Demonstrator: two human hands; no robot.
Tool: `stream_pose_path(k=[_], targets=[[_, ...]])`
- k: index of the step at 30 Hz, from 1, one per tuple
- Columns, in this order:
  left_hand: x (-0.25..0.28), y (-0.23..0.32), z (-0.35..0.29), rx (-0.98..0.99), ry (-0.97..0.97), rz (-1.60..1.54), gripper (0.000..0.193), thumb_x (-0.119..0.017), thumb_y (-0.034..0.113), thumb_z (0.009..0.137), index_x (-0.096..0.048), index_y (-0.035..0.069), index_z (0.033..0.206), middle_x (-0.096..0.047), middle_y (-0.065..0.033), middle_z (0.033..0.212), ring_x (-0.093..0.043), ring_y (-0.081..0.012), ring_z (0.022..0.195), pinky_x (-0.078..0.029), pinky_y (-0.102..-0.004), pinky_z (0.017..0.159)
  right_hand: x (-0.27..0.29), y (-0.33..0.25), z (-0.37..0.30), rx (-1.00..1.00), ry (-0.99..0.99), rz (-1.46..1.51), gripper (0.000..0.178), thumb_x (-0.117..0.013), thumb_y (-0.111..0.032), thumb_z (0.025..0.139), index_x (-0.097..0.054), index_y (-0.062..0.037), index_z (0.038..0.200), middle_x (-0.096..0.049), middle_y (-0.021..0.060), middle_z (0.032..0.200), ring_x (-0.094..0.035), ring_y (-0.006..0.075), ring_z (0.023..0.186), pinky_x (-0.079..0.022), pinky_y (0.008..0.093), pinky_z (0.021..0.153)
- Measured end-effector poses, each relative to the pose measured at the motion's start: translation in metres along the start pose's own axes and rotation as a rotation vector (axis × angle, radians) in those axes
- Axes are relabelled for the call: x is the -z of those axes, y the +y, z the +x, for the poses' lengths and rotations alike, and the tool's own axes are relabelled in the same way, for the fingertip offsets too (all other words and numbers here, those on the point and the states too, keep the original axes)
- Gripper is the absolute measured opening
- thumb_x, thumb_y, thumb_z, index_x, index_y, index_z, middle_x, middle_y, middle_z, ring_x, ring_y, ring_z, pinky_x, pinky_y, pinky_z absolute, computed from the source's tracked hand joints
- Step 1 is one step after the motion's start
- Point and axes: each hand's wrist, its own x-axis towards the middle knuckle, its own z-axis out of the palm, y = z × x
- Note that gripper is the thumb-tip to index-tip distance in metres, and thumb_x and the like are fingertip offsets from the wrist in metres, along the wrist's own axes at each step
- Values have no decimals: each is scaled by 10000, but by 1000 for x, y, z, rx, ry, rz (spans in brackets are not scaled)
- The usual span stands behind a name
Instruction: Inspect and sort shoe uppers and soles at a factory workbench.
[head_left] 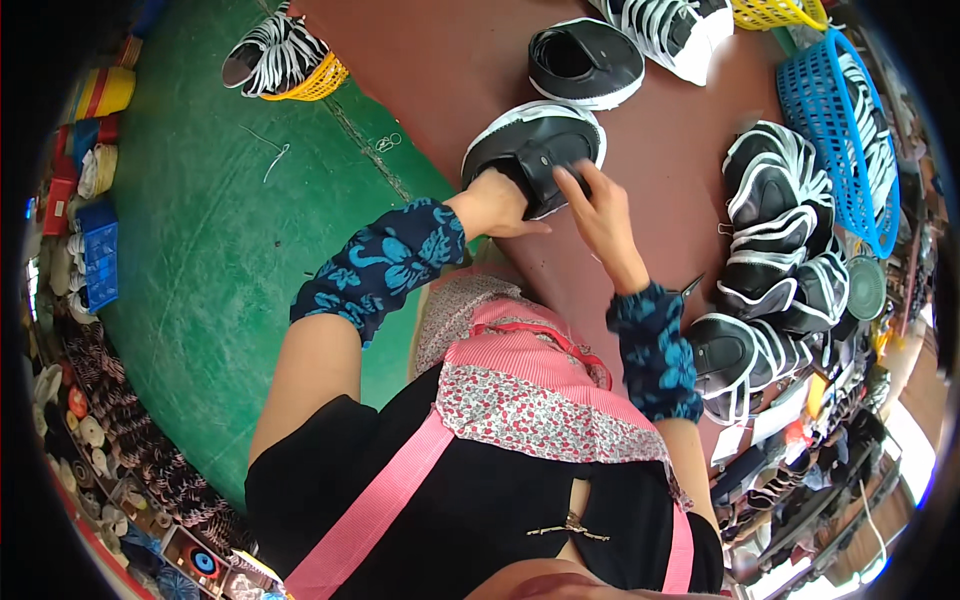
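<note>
Black shoe [560, 138] on far side of both hands. Left hand [493, 203] in its opening, grip hidden; right hand [606, 218] at its right edge, can't tell if grasping.

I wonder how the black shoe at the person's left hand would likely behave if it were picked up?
The black shoe would probably flex at its loose-looking flap beside the left hand. Its white sole is likely firmer, as its edge shows a smooth curve. It seems unlikely to roll, given its elongated shape.
</note>
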Motion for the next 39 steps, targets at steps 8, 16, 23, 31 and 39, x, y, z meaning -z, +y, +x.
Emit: stream_pose_path(k=[8,16,23,31,39], targets=[[-55,-33,65,-284,235,-193,1012,-439,830,1107,-788,-109,1257,-788,-340,1256,-712,-484,1274,-487,-523,1215,-62,30,96,31,-510,-449,463,-731,-494,1017,-844,-49,1076,-813,285,1113,-784,494,1040,-606,583,944],[-23,-21,50,-202,-10,-218,772,-565,652,1125,-809,-77,1187,-808,-317,1184,-748,-480,1191,-551,-526,1134,-57,49,112,19,-446,-386,447,-770,-460,1007,-827,-17,1010,-796,278,998,-765,494,980,-591,574,893],[-66,-41,72,-268,292,-242,737,-590,615,1114,-794,-66,1311,-804,-303,1283,-744,-457,1262,-526,-503,1197,-85,39,104,-58,-368,-562,393,-731,-424,1000,-866,-58,1050,-828,272,1035,-805,490,1008,-643,576,941],[-50,-44,72,-240,221,-287,691,-607,595,1103,-807,-18,1350,-793,-281,1355,-711,-463,1328,-514,-517,1185,-77,53,99,82,-117,-317,442,-738,-455,1033,-839,-26,1012,-817,247,928,-794,457,861,-621,560,822],[-37,-77,71,-270,544,-134,774,-620,584,1118,-586,16,1642,-613,-287,1648,-536,-479,1546,-418,-509,1296,-38,81,105,-52,272,-302,397,-741,-415,1055,-756,-37,933,-784,259,978,-757,492,939,-592,609,847]])
